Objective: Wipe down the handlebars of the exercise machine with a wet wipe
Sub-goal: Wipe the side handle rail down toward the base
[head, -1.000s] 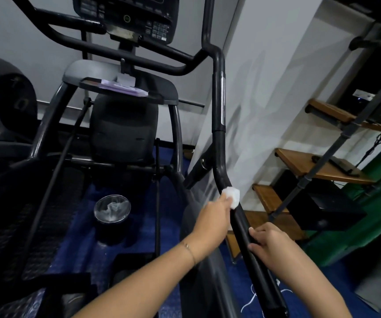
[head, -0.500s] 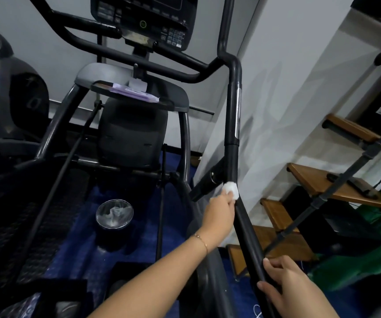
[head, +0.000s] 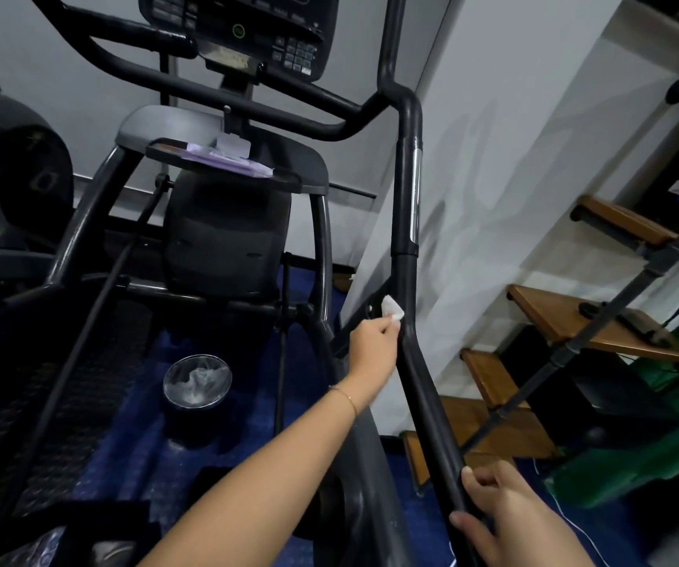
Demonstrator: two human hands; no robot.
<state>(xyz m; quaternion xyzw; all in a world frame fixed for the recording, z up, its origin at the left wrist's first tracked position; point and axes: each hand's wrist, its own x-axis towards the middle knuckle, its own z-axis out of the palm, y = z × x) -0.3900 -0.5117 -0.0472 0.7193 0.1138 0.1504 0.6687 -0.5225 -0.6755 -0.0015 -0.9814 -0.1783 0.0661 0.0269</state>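
Note:
The black right handlebar (head: pixel 408 206) of the exercise machine rises from the lower right up past the console. My left hand (head: pixel 372 341) pinches a small white wet wipe (head: pixel 392 311) and holds it against the left side of the bar, just above its bend. My right hand (head: pixel 501 511) grips the same bar lower down, near the bottom edge of the view, fingers and thumb curled round it.
The console (head: pixel 248 30) sits at top centre. A purple wipe packet (head: pixel 223 159) lies on the grey tray (head: pixel 309 169) below it. A lined bin (head: pixel 198 382) stands on the blue floor. White wall and wooden steps (head: pixel 567 317) are close on the right.
My left hand has slid the wipe up the handlebar, from below the bend to just above it. My right hand has dropped lower down the bar.

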